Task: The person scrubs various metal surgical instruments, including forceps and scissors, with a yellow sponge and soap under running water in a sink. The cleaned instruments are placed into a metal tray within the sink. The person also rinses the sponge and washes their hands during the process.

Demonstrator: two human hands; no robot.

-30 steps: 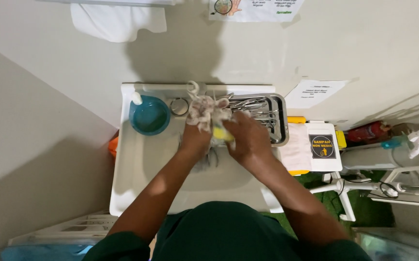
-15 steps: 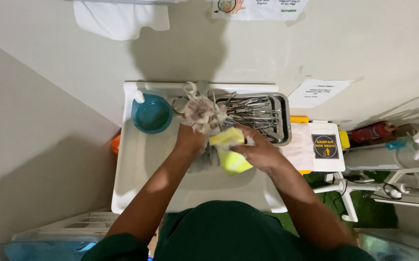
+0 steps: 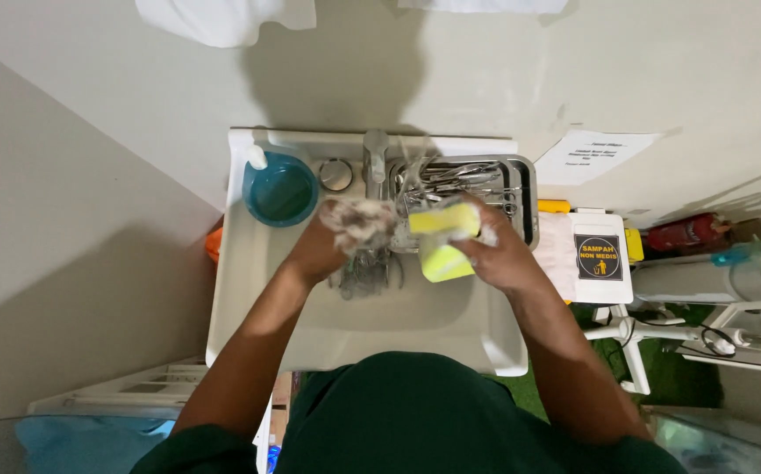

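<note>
Foam hides the left hand (image 3: 332, 241) grip on blurred instruments (image 3: 364, 268)

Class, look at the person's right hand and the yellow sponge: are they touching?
Touching. The head view shows the right hand with its fingers wrapped around the yellow sponge, gripping it over the sink.

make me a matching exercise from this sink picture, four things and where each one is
Things:
1. sponge
2. bowl
3. tray
4. bunch of tools

Places:
A. hanging from the soapy left hand over the sink
B. back left corner of the sink
C. in the right hand
D. back right of the sink, full of metal tools

Pairs: 1-C, 2-B, 3-D, 4-A
</note>
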